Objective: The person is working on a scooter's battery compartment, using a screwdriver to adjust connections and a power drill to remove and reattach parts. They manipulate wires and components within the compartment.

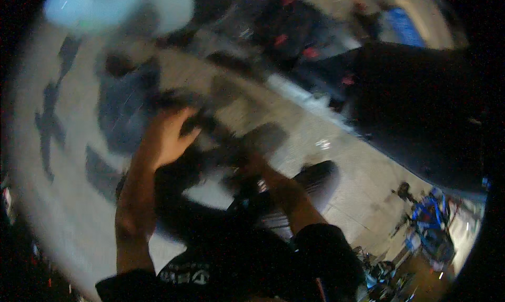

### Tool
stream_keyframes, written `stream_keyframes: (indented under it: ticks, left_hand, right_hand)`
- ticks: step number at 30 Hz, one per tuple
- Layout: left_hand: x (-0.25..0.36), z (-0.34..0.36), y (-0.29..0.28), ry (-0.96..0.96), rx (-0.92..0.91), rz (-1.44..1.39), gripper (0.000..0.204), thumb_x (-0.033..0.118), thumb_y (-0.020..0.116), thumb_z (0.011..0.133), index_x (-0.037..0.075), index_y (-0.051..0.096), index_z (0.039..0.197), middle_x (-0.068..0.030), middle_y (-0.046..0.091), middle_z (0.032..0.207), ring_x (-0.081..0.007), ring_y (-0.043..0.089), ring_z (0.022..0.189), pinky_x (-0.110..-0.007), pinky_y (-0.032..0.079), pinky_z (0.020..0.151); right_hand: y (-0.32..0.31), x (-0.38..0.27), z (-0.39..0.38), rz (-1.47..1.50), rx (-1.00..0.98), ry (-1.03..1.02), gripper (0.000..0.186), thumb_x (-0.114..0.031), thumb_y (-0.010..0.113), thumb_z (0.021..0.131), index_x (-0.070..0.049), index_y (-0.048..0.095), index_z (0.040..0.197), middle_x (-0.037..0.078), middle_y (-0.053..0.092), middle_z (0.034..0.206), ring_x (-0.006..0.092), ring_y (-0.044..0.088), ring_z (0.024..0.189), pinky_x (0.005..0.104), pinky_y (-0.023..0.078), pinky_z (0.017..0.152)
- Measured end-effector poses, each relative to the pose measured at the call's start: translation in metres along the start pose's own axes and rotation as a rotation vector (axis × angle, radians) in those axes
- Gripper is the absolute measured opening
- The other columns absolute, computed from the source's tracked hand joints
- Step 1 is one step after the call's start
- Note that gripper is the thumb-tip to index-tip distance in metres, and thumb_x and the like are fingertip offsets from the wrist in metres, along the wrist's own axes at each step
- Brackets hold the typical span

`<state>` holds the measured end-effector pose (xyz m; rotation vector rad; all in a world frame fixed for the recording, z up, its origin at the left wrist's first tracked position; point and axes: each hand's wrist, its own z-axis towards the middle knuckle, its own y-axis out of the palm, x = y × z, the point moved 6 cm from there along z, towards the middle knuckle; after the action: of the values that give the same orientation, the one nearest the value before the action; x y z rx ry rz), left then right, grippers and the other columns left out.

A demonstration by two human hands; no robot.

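Note:
My left hand (171,136) reaches over a blurred dark object (205,126), its thumb and fingers apart, with no firm grip visible. Beside it on the left is a dark grey flat piece (126,107) on the pale floor (368,202). My right hand (255,162) is lower and to the right, smeared and shadowed among dark parts, beside a greyish blurred piece (265,139); whether it grips anything is unclear. My bent legs and a dark shoe (318,173) lie beneath and around my forearms.
A large black body (410,112) with red details fills the upper right, bordered by a pale strip. A light-blue rounded object (94,4) is at top left, a blue panel (405,26) at top right. Blue-and-black jumbled equipment (431,218) lies at lower right.

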<state>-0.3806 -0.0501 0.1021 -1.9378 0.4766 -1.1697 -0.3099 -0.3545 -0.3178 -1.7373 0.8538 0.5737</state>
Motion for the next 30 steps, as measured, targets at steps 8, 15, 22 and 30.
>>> stream_keyframes:
  ticks: [8,15,22,30]
  left_hand:
    - [0.031,0.071,0.066,0.219,-0.303,-0.066,0.036,0.024,0.069,0.086,0.003,0.063,0.115,-0.0203,0.065,0.113,-0.0399,0.061,0.106,-0.046,0.049,0.092]
    - [0.045,0.112,0.113,0.365,-0.534,-0.008,0.037,0.033,0.07,0.085,0.005,0.066,0.11,-0.0182,0.066,0.113,-0.0374,0.061,0.108,-0.046,0.049,0.09]
    - [0.047,0.081,0.159,0.424,-0.607,-0.266,0.046,0.039,0.073,0.081,0.003,0.066,0.109,-0.0203,0.068,0.11,-0.0377,0.065,0.103,-0.045,0.051,0.088]
    - [0.068,-0.029,0.13,-0.127,-0.677,-0.844,0.043,0.031,0.074,0.084,-0.001,0.066,0.111,-0.0172,0.07,0.102,-0.0286,0.067,0.098,-0.039,0.051,0.086]
  right_hand:
    - [-0.182,-0.052,0.034,-0.039,0.397,0.113,0.031,-0.019,0.059,0.094,-0.001,0.064,0.118,0.011,0.068,0.113,0.0265,0.064,0.099,0.037,0.051,0.089]
    - [-0.485,-0.24,-0.123,0.192,1.486,0.111,0.01,-0.007,0.055,0.097,-0.001,0.061,0.093,0.005,0.063,0.093,0.0148,0.056,0.084,0.0296,0.047,0.076]
    - [-0.646,-0.324,-0.227,0.634,1.994,0.312,0.053,-0.059,0.049,0.097,-0.008,0.063,0.102,0.003,0.059,0.076,0.012,0.051,0.057,0.0243,0.04,0.051]
    - [-0.675,-0.327,-0.228,0.993,1.883,0.696,0.044,-0.057,0.053,0.096,-0.014,0.062,0.093,-0.003,0.054,0.066,0.0076,0.043,0.052,0.0192,0.032,0.044]
